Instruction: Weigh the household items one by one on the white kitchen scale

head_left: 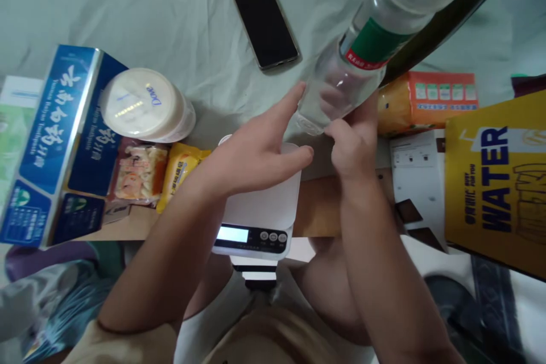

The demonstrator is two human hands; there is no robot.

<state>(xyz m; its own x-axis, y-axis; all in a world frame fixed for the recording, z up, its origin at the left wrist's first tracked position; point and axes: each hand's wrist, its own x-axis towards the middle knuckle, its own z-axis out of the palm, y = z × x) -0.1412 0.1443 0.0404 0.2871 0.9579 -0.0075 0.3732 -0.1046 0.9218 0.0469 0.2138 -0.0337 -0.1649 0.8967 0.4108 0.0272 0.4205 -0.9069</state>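
Observation:
A clear plastic bottle (375,40) with a green and red label tilts up to the right, its base toward me. My right hand (354,145) is closed around its lower part, with some fingers seen through the plastic. My left hand (260,151) is open over a white digital scale (267,207), thumb and fingers apart. Its index fingertip is close to the bottle's base; whether it touches I cannot tell. The scale's display (232,234) is lit, but no digits are readable. Beyond the hands lies a dark phone (267,25).
On the left are a blue toothpaste box (53,125), a white Dove jar (140,102), a packaged snack (140,173) and a yellow packet (179,168). An orange package (430,99), a white box (418,176) and a yellow WATER box (495,176) stand on the right.

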